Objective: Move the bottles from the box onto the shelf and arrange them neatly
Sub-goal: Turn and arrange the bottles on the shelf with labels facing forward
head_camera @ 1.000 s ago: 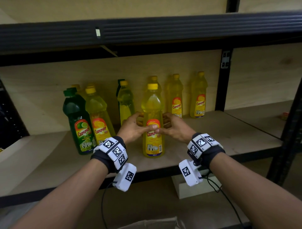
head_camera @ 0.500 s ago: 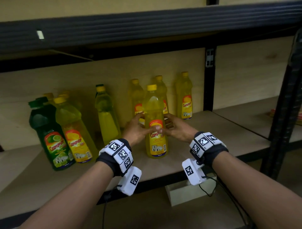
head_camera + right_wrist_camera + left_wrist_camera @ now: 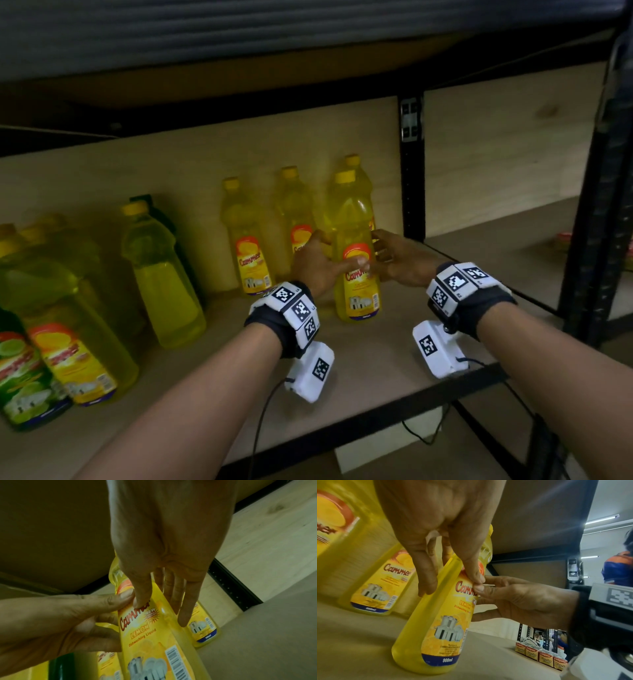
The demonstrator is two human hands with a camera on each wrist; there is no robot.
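Both hands (image 3: 356, 265) gripping upright yellow bottle (image 3: 356, 291), yellow liquid inside

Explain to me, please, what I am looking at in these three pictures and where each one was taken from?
There is no machine here: a person wears one camera on the head and one on each wrist. The head view looks down at both arms in front of a wooden shelf. The other two pictures look along each hand from the wrist bands. On the shelf stand yellow dish soap bottles, with a green bottle at the far left. Both hands have a grip on one yellow bottle: the left hand and the right hand curl round its sides, thumbs meeting on its label. Its base appears to rest on the shelf.
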